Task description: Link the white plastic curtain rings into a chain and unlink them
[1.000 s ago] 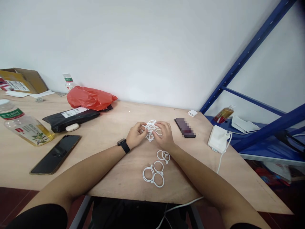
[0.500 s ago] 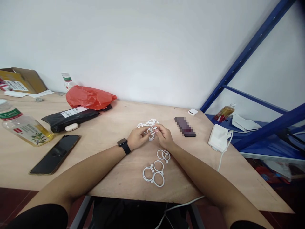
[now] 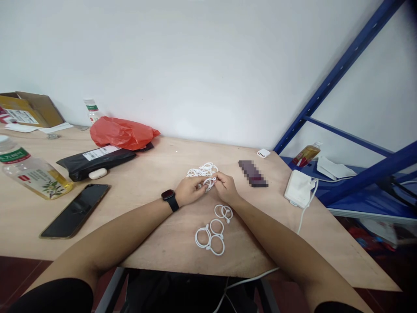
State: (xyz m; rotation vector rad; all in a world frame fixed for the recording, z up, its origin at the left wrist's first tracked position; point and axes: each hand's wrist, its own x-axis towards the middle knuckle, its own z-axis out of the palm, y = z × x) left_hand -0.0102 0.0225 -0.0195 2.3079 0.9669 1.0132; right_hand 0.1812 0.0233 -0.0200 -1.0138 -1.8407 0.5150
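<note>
My left hand (image 3: 189,190), with a black watch (image 3: 168,195) on its wrist, pinches a white ring (image 3: 209,183) from the left. On the right, my right hand (image 3: 225,187) grips the same ring by its small tab. Behind the fingers lies a pile of white rings (image 3: 208,167), partly hidden by my hands. Nearer the table's front edge, several loose white rings (image 3: 217,244) lie in a loose cluster, and a few more (image 3: 223,212) rest beside my right forearm.
On the left are a phone (image 3: 76,211), a bottle (image 3: 35,174), a black package (image 3: 97,161) and a red bag (image 3: 122,132). To the right lie a blurred dark object (image 3: 252,174), a white power strip (image 3: 298,188) with a cable, and a blue shelf frame (image 3: 345,134).
The ring between my hands has shifted slightly down and right, and my fingers have changed their hold on it. More of the pile behind shows.
</note>
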